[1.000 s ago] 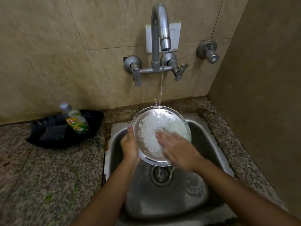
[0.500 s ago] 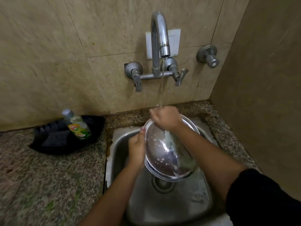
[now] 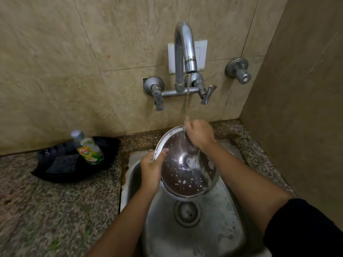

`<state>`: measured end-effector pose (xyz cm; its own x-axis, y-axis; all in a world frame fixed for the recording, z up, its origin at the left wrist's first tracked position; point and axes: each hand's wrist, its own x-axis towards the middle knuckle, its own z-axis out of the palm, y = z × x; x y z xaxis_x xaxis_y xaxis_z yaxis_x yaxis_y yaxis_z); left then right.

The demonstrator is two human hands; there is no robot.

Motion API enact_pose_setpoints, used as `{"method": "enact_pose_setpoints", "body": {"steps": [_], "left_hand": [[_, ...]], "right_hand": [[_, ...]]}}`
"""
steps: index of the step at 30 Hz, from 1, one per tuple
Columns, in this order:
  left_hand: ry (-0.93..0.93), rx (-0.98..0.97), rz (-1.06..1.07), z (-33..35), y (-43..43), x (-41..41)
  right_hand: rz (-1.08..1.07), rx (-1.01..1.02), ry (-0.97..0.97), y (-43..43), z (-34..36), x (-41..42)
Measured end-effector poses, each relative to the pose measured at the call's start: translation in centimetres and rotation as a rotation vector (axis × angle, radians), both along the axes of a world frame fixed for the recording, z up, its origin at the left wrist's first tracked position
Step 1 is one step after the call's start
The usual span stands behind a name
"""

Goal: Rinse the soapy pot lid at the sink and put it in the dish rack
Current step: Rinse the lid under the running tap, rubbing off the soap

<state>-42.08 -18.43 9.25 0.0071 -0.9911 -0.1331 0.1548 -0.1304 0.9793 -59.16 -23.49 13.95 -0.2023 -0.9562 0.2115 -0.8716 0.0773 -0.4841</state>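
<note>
Over a steel sink (image 3: 135, 182), a pot lid (image 3: 185, 169) tilts under the tap's stream (image 3: 187, 101), mostly rinsed with suds flecks remaining. The left hand (image 3: 151, 169) grips its rim; the right hand (image 3: 199, 134) clasps the top edge. Racking is not yet done; no dish rack is visible.

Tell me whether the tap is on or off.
On. A thin stream of water falls from the tap spout onto the right hand at the pot lid's top edge.

One pot lid (image 3: 187, 164), held over one steel sink (image 3: 219, 236). Two hands: the left hand (image 3: 151, 170) and the right hand (image 3: 200, 134). One tap (image 3: 182, 58), one separate wall valve (image 3: 238, 70). One black tray (image 3: 55, 175) by the counter's back edge, holding one soap bottle (image 3: 88, 148) and one scrub pad (image 3: 63, 163).
</note>
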Motion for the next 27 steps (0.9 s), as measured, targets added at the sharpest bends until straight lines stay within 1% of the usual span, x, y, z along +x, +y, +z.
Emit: {"method": "enact_pose_setpoints", "body": {"steps": [2, 3, 4, 5, 8, 9, 10, 11, 13, 15, 16, 17, 19, 20, 21, 22, 23, 26, 27], "left_hand": [[-0.056, -0.031, -0.038, 0.0, 0.2, -0.5], [-0.094, -0.056, -0.068, -0.1, 0.2, -0.7], [-0.116, -0.082, -0.086, -0.1, 0.4, -0.9], [-0.098, -0.082, -0.080, -0.2, 0.5, -1.0], [0.046, -0.033, 0.024, -0.2, 0.9, -0.4], [0.069, -0.004, 0.017, -0.1, 0.8, -0.1], [0.064, 0.041, -0.036, 0.2, 0.4, 0.2], [0.045, 0.097, -0.117, 0.5, -0.1, 0.4], [-0.054, 0.143, -0.324, 1.2, -1.2, 0.5], [-0.174, 0.058, -0.443, 1.8, -1.6, -0.1], [-0.188, 0.025, -0.440, 1.9, -1.5, -0.3], [-0.148, 0.031, -0.416, 1.8, -1.4, -0.4], [-0.016, 0.099, -0.323, 1.6, -0.8, -0.4], [0.047, 0.147, -0.276, 1.7, -0.5, -0.2], [0.087, 0.199, -0.253, 1.5, -0.5, 0.0], [0.098, 0.237, -0.266, 1.3, -0.6, 0.1], [0.081, 0.253, -0.300, 1.5, -0.7, 0.0], [-0.057, 0.188, -0.442, 2.1, -0.8, -0.9], [-0.072, 0.164, -0.459, 2.1, -0.7, -1.1]], "right_hand": [[0.277, -0.061, 0.169, 0.6, 0.2, 2.1], [0.410, -0.056, 0.261, 1.0, 0.5, 3.0], [0.479, -0.070, 0.313, 1.1, 0.5, 3.2], [0.436, -0.046, 0.285, 0.9, 0.3, 2.6], [-0.007, 0.009, -0.040, 0.8, -0.1, -0.8], [-0.084, 0.011, -0.068, 0.9, 0.0, -1.6], [-0.092, 0.006, -0.041, 1.0, 0.3, -1.7], [-0.047, 0.000, 0.016, 1.0, 0.5, -1.3], [0.172, 0.028, 0.206, 1.2, 1.3, 1.0], [0.367, 0.009, 0.368, 1.8, 1.4, 3.2], [0.398, -0.013, 0.398, 2.0, 1.1, 3.7], [0.340, -0.026, 0.351, 1.8, 0.6, 3.2], [0.055, -0.005, 0.077, 1.6, 0.1, 0.7], [-0.087, 0.011, -0.017, 1.8, 0.5, -0.5], [-0.159, 0.024, -0.016, 1.8, 0.8, -1.3], [-0.158, 0.031, 0.037, 1.6, 0.8, -1.4], [-0.101, 0.010, 0.113, 1.4, 1.0, -0.8], [0.260, -0.014, 0.294, 2.0, 1.2, 3.1], [0.308, -0.037, 0.335, 2.1, 1.2, 3.4]]}}
